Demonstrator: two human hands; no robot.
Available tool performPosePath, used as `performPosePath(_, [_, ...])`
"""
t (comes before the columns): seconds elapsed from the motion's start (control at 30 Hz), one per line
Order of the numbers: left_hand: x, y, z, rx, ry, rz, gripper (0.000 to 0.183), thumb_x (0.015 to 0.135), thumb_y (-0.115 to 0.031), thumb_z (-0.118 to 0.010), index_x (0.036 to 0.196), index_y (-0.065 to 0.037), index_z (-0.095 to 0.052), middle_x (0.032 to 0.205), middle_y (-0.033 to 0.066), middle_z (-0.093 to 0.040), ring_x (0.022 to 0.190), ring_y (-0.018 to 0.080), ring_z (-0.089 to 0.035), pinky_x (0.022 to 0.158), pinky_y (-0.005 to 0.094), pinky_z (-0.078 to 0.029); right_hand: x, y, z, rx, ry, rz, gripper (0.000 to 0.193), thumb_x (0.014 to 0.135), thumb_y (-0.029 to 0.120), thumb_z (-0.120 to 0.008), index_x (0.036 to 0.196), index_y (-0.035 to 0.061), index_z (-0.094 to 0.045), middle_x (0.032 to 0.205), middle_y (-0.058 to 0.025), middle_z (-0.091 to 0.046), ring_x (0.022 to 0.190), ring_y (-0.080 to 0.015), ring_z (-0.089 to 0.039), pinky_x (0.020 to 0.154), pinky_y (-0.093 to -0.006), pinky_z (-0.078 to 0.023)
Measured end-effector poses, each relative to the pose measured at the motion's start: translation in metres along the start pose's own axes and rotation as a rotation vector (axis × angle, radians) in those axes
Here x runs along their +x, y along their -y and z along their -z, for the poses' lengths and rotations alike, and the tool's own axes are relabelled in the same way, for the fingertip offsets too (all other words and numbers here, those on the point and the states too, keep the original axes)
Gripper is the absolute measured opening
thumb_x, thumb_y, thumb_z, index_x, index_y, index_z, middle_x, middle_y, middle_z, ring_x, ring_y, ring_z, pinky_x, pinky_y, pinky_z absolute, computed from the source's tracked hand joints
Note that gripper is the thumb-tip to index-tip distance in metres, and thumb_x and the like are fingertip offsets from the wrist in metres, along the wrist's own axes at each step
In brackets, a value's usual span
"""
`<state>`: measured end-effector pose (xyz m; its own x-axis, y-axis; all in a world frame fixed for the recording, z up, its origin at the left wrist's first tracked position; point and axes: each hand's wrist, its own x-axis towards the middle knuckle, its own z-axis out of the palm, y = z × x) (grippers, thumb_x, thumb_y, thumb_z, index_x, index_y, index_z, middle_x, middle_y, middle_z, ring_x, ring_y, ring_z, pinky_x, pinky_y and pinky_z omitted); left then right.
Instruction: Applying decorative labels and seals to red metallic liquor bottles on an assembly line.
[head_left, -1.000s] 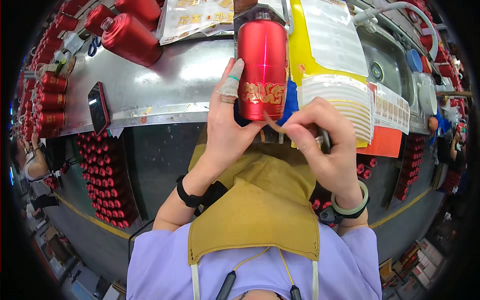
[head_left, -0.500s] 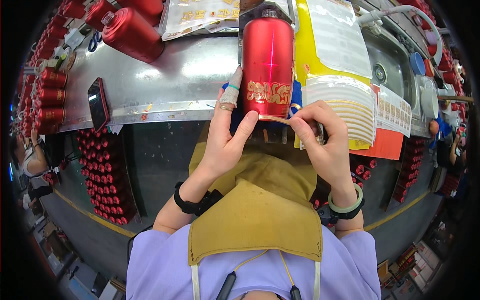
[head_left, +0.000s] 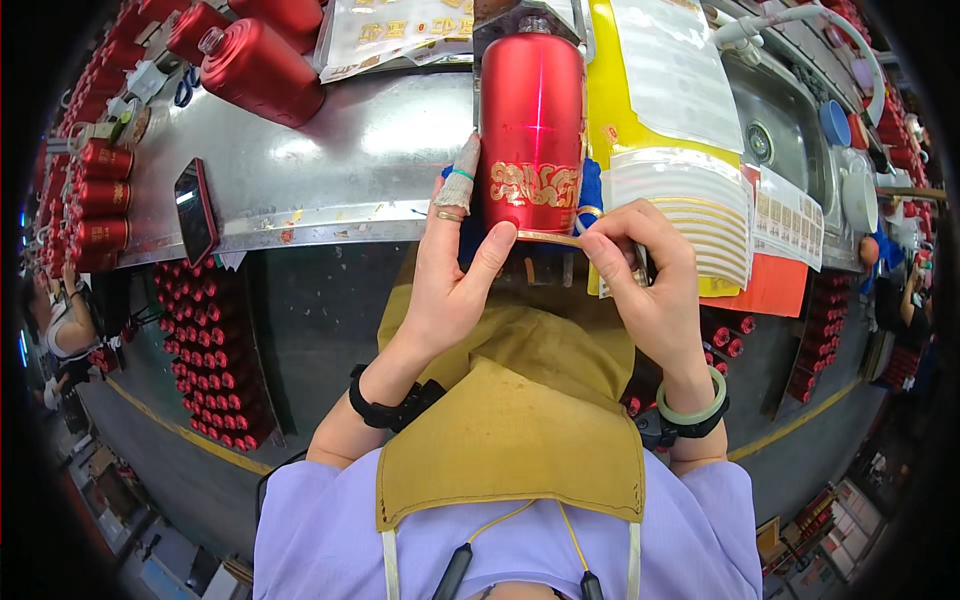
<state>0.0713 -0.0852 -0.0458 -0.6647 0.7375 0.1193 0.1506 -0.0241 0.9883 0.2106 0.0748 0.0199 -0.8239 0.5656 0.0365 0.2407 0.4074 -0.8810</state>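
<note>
Steel bench (head_left: pixel 330 160) – left hand (head_left: pixel 455 275) gripping red bottle (head_left: pixel 532 120), right hand (head_left: pixel 640 275) pinching gold strip (head_left: pixel 550 238).

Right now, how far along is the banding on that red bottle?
Done: the gold patterned label already sits on the red bottle. In hand: the left hand steadies the bottle while the right hand draws a thin gold strip along its lower edge. Left: the strip is not yet wrapped around, and more red bottles lie on the steel bench.

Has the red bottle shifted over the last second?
Cannot tell: the red bottle keeps its place against the yellow sheet and the metal table.
</note>
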Motion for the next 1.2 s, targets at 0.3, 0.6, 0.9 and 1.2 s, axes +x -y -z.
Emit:
performPosePath(0.3, [-0.002,0.004,0.006,-0.006,-0.028,-0.076,0.061,0.104,-0.003,-0.053,0.161,0.004,-0.03,0.167,0.0201,-0.032,0.154,0.0285,-0.032,0.125,0.0398,-0.027,0.004,0.005,0.004,-0.099,0.038,-0.036,0.012,0.092,0.011,-0.077,0.093,0.0001,-0.072,0.084,-0.009,-0.061,0.075,-0.0217,-0.061,0.066,-0.034,-0.046])
performPosePath(0.6, [0.001,0.01,-0.002,0.505,-0.282,-0.684,0.03,0.074,0.009,-0.082,0.103,0.003,-0.078,0.124,0.0148,-0.072,0.106,0.0325,-0.071,0.08,0.037,-0.063,0.006,0.003,0.004,-0.126,0.038,0.056,0.015,0.09,0.013,-0.078,0.091,-0.0008,-0.071,0.091,-0.0113,-0.061,0.082,-0.0284,-0.063,0.073,-0.0382,-0.049])
performPosePath(0.9, [0.004,-0.009,-0.009,0.726,-0.242,-0.746,0.026,0.079,0.002,-0.081,0.103,-0.008,-0.08,0.129,0.0126,-0.071,0.117,0.0331,-0.065,0.091,0.0407,-0.057,0.012,-0.007,0.016,-0.164,0.082,0.105,0.024,0.089,0.017,-0.081,0.09,-0.002,-0.067,0.096,-0.0127,-0.059,0.081,-0.0297,-0.061,0.072,-0.04,-0.049])
performPosePath(1.2, [-0.005,0.026,-0.014,0.324,-0.422,-0.482,0.028,0.077,0.011,-0.082,0.103,0.006,-0.073,0.12,0.0207,-0.073,0.106,0.0368,-0.073,0.088,0.0412,-0.063,0.017,-0.011,0.026,-0.201,0.154,0.144,0.024,0.089,0.017,-0.081,0.092,-0.001,-0.066,0.102,-0.0127,-0.058,0.082,-0.0289,-0.061,0.072,-0.0399,-0.05])
